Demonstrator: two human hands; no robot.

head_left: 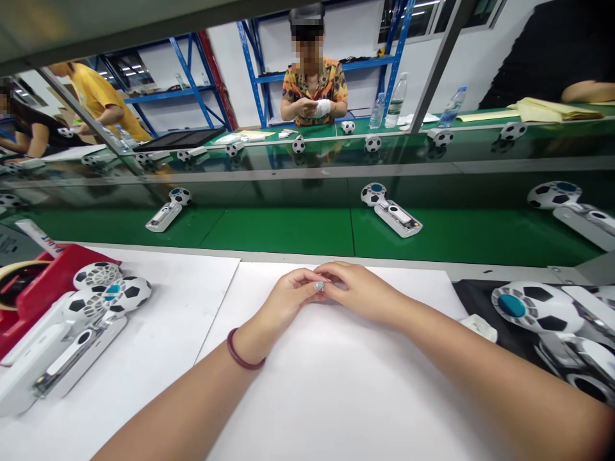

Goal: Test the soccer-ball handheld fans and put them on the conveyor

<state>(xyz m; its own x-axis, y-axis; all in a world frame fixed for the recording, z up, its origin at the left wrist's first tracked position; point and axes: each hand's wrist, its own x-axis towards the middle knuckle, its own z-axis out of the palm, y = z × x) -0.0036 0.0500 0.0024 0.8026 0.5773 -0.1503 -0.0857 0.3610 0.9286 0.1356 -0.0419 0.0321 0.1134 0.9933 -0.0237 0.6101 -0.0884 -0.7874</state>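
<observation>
My left hand (292,296), with a dark red band at its wrist, meets my right hand (358,289) above the white sheet (336,390). Their fingertips touch, and the fingers of both are curled together. A small pale, shiny thing (319,286) shows at the fingertips; whether it is a ring or a held piece I cannot tell. Left of my hands lie several white devices with football-patterned heads (129,293). More such devices (538,307) rest on a black tray at the right.
Beyond the sheet runs a green conveyor (288,230) carrying devices, one of them (396,216) ahead to the right. A red tape dispenser (62,262) stands at the left. Crumpled white material (480,328) lies by the black tray (468,294). Across the line, a person (314,89) sits.
</observation>
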